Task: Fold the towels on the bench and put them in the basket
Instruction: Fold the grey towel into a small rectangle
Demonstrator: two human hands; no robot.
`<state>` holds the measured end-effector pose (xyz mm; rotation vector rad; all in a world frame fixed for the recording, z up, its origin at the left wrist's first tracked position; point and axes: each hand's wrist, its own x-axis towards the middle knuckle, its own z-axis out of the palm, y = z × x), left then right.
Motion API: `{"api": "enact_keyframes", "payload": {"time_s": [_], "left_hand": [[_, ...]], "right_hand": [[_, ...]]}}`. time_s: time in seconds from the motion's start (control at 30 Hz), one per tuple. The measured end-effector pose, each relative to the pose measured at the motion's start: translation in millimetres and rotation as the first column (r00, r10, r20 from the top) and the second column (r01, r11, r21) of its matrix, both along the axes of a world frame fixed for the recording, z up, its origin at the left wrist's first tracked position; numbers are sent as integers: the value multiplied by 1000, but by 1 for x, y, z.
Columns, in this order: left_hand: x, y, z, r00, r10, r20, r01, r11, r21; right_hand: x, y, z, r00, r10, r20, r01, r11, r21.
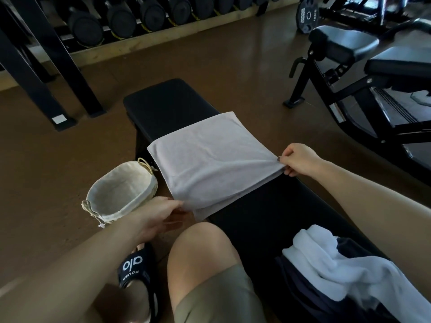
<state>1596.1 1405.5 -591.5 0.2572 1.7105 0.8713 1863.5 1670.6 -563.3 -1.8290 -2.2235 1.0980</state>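
At far left the basket [121, 191], lined with pale cloth, stands on the floor just beside the table [172, 106]; nothing shows inside it, so no towel has been put away yet.

Next comes the left hand [155, 214], its fingers [176, 204] pinching the near left corner of the grey towel [210, 164]. That towel lies across the table, already doubled once: two layers show along its near edge, the lower one sticking out a little below the upper. Its left side hangs slightly over the table's edge, close to the basket.

Further right, the right hand [299, 159] grips the near right corner of the same towel, fingers curled round the cloth and pulling it taut, so creases fan out from that corner.

At the lower right, a white towel [326, 264] lies crumpled on the table over some dark cloth [300, 287], unfolded and untouched.

By my reading the task is in its early part: the grey towel is mid-fold and likely needs at least one more fold before it goes in the basket, and the white towel is left to do entirely.
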Motion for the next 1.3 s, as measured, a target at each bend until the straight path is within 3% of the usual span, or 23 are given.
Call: {"api": "enact_keyframes", "payload": {"time_s": [0.27,0.67,1.07,1.3], "left_hand": [[11,-4,-15,987,-154,36,156,986,-56],[29,5,-19,991,10,136,-3,999,-50],[21,-9,-19,990,15,139,-21,999,44],[21,-18,-12,1000,11,27,-12,999,46]], "right_hand": [[2,-1,0,999,-17,35,17,1000,-15],[0,2,2,998,-54,33,59,986,-155],[0,-9,5,999,-33,42,36,997,-65],[-3,-14,0,997,-44,60,44,999,-13]]}}
